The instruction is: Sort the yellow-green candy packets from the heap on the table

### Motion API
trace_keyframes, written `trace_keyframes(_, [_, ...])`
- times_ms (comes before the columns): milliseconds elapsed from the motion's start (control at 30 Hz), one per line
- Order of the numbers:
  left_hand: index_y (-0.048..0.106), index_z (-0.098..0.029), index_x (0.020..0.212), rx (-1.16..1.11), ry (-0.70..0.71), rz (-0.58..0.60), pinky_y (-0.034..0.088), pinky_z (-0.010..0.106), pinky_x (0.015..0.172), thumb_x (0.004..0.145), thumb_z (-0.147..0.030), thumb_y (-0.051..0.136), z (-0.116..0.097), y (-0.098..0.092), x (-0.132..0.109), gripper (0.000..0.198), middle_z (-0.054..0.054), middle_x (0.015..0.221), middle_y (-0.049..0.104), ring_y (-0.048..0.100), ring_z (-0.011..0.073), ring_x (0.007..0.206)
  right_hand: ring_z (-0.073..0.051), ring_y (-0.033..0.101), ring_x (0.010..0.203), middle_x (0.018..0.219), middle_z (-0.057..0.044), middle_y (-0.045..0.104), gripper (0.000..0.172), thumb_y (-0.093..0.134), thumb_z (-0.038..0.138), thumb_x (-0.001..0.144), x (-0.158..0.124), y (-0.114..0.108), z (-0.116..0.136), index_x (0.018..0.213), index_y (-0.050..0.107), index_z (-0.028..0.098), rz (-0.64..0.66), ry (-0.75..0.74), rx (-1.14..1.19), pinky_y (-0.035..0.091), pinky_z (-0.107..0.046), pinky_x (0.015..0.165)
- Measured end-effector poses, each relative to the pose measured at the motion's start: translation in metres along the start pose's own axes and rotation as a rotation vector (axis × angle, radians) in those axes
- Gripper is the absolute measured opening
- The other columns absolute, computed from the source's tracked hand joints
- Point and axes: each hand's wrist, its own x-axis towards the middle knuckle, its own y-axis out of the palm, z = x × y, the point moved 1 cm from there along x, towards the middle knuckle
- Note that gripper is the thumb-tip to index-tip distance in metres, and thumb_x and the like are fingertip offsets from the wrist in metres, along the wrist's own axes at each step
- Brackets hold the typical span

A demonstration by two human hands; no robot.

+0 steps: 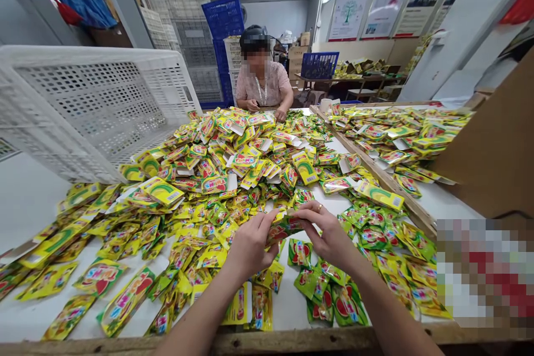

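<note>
My left hand (253, 242) is closed around one end of a small yellow, green and red carton (284, 226) held above the table. My right hand (327, 229), wearing a ring, grips the other end with thumb and fingers. Exactly what sits at that end is partly hidden by the fingers. Below and to the right lie green sachets (319, 283) with red melon pictures. Yellow sachets (212, 256) are scattered to the left of my hands. A heap of yellow cartons (246, 161), many with white flaps raised, rises beyond them.
A white perforated crate (189, 86) lies tipped on its side at the left. Wooden strips (371, 169) divide and edge the table. Across the heap sits a co-worker (262, 80) with both hands at the table. A brown cardboard piece (496, 150) juts in from the right.
</note>
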Motion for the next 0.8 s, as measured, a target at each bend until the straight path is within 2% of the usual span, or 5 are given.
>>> trace_keyframes(233, [0.044, -0.022, 0.121, -0.188, -0.013, -0.02, 0.05, 0.032, 0.084, 0.063, -0.019, 0.056, -0.002, 0.002, -0.003, 0.059, 0.006, 0.108, 0.061, 0.06, 0.0214, 0.098, -0.016, 0.059, 0.082, 0.09, -0.006, 0.055, 0.028, 0.046, 0.01, 0.081, -0.003, 0.007, -0.001, 0.092, 0.069, 0.023, 0.089, 0.046, -0.01, 0.051, -0.031, 0.075])
trace_keyframes(433, [0.035, -0.021, 0.13, -0.053, -0.029, 0.107, 0.053, 0.036, 0.079, 0.063, -0.021, 0.057, -0.001, 0.002, -0.002, 0.071, 0.008, 0.111, 0.059, 0.06, 0.0239, 0.096, -0.018, 0.06, 0.082, 0.089, -0.005, 0.058, 0.027, 0.066, 0.024, 0.073, -0.003, 0.019, -0.002, 0.099, 0.064, 0.022, -0.21, 0.238, 0.251, 0.054, -0.033, 0.072])
trace_keyframes(567, [0.041, -0.022, 0.124, -0.118, -0.042, 0.028, 0.052, 0.035, 0.082, 0.065, -0.025, 0.058, -0.004, 0.004, -0.005, 0.061, 0.007, 0.113, 0.06, 0.06, 0.0235, 0.1, -0.016, 0.062, 0.07, 0.081, -0.003, 0.063, 0.027, 0.073, 0.033, 0.064, -0.005, 0.034, -0.004, 0.085, 0.061, 0.019, -0.307, 0.439, 0.462, 0.055, -0.03, 0.064])
trace_keyframes(733, [0.04, -0.019, 0.124, -0.171, -0.091, -0.092, 0.051, 0.036, 0.085, 0.067, -0.026, 0.058, -0.012, 0.013, -0.009, 0.061, 0.01, 0.113, 0.06, 0.059, 0.0234, 0.103, -0.014, 0.06, 0.057, 0.062, 0.001, 0.061, 0.028, 0.074, 0.04, 0.063, -0.005, 0.047, 0.001, 0.073, 0.058, 0.019, -0.488, 0.475, 0.562, 0.053, -0.027, 0.055])
trace_keyframes(800, [0.039, -0.019, 0.126, -0.148, -0.131, -0.116, 0.052, 0.037, 0.084, 0.067, -0.026, 0.058, -0.014, 0.016, -0.009, 0.062, 0.01, 0.115, 0.059, 0.059, 0.0242, 0.104, -0.013, 0.058, 0.053, 0.059, 0.001, 0.06, 0.028, 0.072, 0.041, 0.064, -0.002, 0.045, 0.002, 0.069, 0.057, 0.018, -0.459, 0.446, 0.511, 0.05, -0.026, 0.051])
